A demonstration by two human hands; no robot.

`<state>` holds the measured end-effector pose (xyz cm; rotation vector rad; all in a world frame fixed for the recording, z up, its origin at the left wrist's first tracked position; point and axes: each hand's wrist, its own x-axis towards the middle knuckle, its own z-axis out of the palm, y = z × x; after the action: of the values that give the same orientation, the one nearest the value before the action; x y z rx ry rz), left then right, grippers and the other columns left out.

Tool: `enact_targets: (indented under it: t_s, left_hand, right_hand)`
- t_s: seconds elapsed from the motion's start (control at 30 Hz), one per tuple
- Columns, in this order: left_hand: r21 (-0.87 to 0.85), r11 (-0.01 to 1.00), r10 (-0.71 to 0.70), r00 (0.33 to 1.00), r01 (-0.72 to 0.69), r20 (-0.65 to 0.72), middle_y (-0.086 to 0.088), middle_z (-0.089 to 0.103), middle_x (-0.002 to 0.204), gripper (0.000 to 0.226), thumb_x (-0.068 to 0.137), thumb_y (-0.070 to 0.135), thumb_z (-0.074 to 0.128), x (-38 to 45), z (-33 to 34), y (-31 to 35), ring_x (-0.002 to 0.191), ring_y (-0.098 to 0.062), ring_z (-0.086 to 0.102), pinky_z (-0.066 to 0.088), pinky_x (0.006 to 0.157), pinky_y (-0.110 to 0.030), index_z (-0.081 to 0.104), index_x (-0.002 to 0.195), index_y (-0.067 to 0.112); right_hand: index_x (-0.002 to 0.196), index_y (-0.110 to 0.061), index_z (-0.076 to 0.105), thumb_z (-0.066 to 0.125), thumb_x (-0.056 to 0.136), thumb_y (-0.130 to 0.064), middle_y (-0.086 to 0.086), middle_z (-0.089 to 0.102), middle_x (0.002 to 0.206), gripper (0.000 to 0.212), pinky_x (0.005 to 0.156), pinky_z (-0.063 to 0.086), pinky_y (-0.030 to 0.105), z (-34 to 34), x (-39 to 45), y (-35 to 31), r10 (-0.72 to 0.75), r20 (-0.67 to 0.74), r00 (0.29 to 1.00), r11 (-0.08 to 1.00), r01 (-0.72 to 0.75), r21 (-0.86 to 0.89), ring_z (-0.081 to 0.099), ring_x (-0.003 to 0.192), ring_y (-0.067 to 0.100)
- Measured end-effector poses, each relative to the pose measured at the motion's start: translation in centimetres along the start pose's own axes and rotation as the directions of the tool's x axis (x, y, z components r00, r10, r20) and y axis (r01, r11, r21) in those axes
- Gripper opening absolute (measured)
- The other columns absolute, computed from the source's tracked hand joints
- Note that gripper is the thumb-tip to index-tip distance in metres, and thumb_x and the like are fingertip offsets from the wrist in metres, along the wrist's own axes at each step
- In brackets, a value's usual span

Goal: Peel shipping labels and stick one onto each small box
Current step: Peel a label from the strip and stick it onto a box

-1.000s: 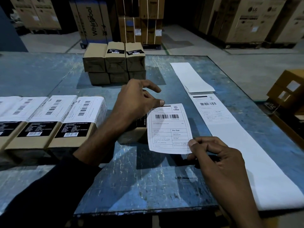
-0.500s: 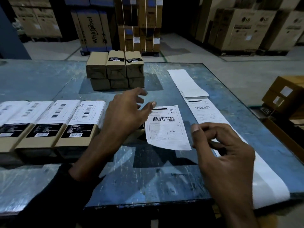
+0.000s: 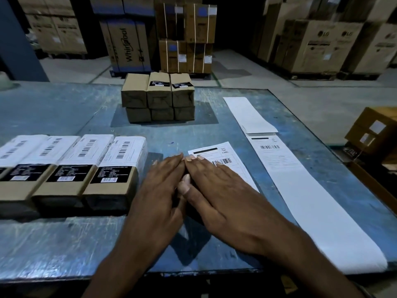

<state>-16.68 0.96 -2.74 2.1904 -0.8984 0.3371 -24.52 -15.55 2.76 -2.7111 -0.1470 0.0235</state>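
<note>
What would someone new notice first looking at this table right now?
Two flat hands, the left hand and right hand, press side by side on a shipping label at the table's centre. To their left sits a row of labelled boxes; behind, a stack of unlabelled boxes; to the right, the long label strip.

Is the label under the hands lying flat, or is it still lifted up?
Mostly flat. Both hands, left and right, press the label down with straight fingers. The box beneath is hidden, so whether it is fully stuck cannot be told.
</note>
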Motion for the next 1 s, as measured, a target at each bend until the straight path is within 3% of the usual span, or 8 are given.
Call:
enact_targets:
  t_s: [0.1,0.2,0.4,0.53,0.63,0.8,0.93,1.0]
  left_hand:
    - [0.048,0.999,0.02,1.0,-0.02,0.004,0.005,0.04,0.165,0.059,0.104,0.039,0.035,-0.4,0.3,0.1,0.155,-0.007,0.029,0.012,0.129,-0.025,0.047,0.158,0.017]
    - [0.069,0.998,-0.001,1.0,0.0,0.013,0.011,0.035,0.166,0.062,0.109,0.054,0.029,-0.4,0.2,0.0,0.156,-0.004,0.025,0.012,0.129,-0.024,0.044,0.159,0.021]
    - [0.144,0.989,-0.033,0.998,0.026,0.052,0.009,0.033,0.169,0.065,0.104,0.055,0.038,-0.5,0.4,-0.3,0.159,-0.012,0.024,0.023,0.13,-0.04,0.04,0.162,0.024]
    - [0.098,0.994,-0.05,0.998,0.047,0.025,0.01,0.038,0.166,0.064,0.098,0.028,0.066,-0.6,0.0,0.0,0.156,-0.015,0.03,0.031,0.126,-0.043,0.046,0.159,0.025]
    - [0.054,0.996,-0.073,0.997,0.073,-0.002,0.019,0.036,0.162,0.067,0.092,0.029,0.061,-0.8,-0.1,-0.1,0.154,-0.005,0.027,0.025,0.125,-0.031,0.047,0.157,0.026]
    - [0.088,0.994,-0.067,0.998,0.065,0.019,0.013,0.042,0.162,0.069,0.098,0.06,0.05,-0.5,0.1,-0.3,0.154,-0.007,0.032,0.007,0.122,-0.006,0.05,0.157,0.024]
    - [0.085,0.994,-0.075,0.997,0.073,0.016,0.016,0.039,0.164,0.067,0.096,0.057,0.052,-0.5,0.1,-0.4,0.156,-0.006,0.028,0.014,0.123,-0.017,0.047,0.158,0.029]
    - [0.071,0.995,-0.078,0.997,0.077,0.01,0.018,0.038,0.164,0.067,0.096,0.057,0.053,-0.6,0.0,-0.4,0.156,-0.005,0.028,0.016,0.122,-0.02,0.046,0.158,0.03]
  right_hand:
    - [0.169,-0.043,-0.002,-0.004,0.094,-0.078,-0.025,-0.012,0.174,0.082,0.131,-0.007,0.026,-0.4,0.0,1.5,0.015,0.011,1.0,0.996,-0.014,-0.091,-0.022,0.152,-0.017]
    - [0.167,-0.041,-0.011,-0.007,0.091,-0.078,-0.025,-0.021,0.172,0.085,0.129,-0.012,0.023,-1.5,-0.2,3.3,0.122,0.015,0.992,0.982,-0.118,-0.146,-0.026,0.15,-0.016]
    - [0.17,-0.025,-0.005,-0.017,0.09,-0.082,-0.012,-0.011,0.177,0.1,0.131,-0.015,0.037,-3.0,-0.2,3.6,0.234,-0.096,0.968,0.934,-0.251,-0.253,-0.027,0.156,-0.002]
    - [0.169,-0.035,-0.009,-0.003,0.096,-0.078,-0.021,-0.021,0.172,0.085,0.131,-0.013,0.032,-1.9,1.0,0.1,0.087,-0.015,0.996,0.99,-0.089,-0.111,-0.027,0.153,-0.009]
    - [0.17,-0.035,-0.002,-0.007,0.095,-0.078,-0.018,-0.01,0.177,0.087,0.132,-0.009,0.034,0.5,1.5,0.6,0.03,-0.04,0.999,0.993,-0.035,-0.112,-0.022,0.155,-0.009]
    - [0.168,-0.036,-0.013,-0.006,0.095,-0.076,-0.024,-0.021,0.172,0.084,0.13,-0.014,0.028,-0.2,-0.1,3.7,0.162,-0.082,0.983,0.977,-0.172,-0.126,-0.028,0.15,-0.015]
    - [0.167,-0.032,-0.017,-0.012,0.091,-0.082,-0.019,-0.021,0.174,0.091,0.131,-0.014,0.035,-1.6,-0.7,5.1,0.325,-0.042,0.945,0.94,-0.328,-0.096,-0.031,0.151,-0.011]
    - [0.167,-0.033,-0.013,-0.009,0.091,-0.083,-0.018,-0.023,0.174,0.091,0.131,-0.016,0.036,-2.4,-0.8,4.8,0.383,-0.11,0.917,0.917,-0.392,-0.075,-0.032,0.153,-0.006]
